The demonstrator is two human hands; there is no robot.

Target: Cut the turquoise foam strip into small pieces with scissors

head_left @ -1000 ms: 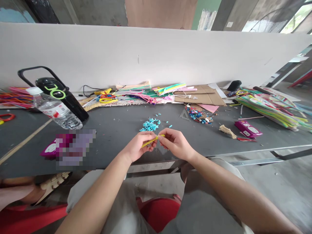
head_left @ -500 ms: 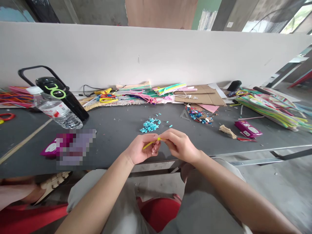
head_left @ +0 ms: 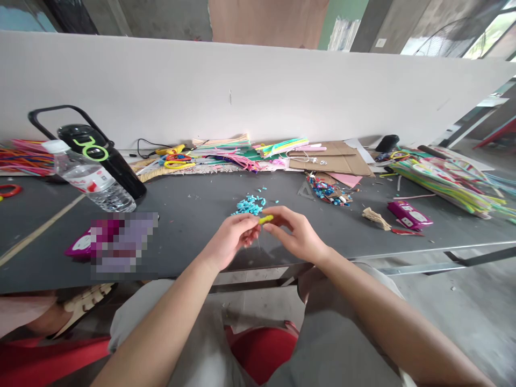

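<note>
My left hand (head_left: 235, 236) is closed, its thumb and fingertips pinching one end of a short, bumpy yellow strip (head_left: 265, 219). My right hand (head_left: 297, 232) is at the other end of that strip, with the index finger over it and the thumb lower down, apart from the finger. Both hands are just above the front part of the dark table. Right behind them lies a small heap of short light-blue pieces (head_left: 249, 205), with a few scattered loose around it. My fingers partly cover the near side of the heap.
Left on the grey table (head_left: 189, 215) are a water bottle (head_left: 94, 180), a black flask (head_left: 121, 169) and a purple packet (head_left: 83, 243). At right, a second purple packet (head_left: 410, 215) is near a bundle of coloured strips (head_left: 451, 185). A white partition (head_left: 250, 97) borders the back.
The long yellow end that stuck out below my left hand no longer shows; the yellow strip now looks short and compact. My right thumb has spread away from the index finger.
</note>
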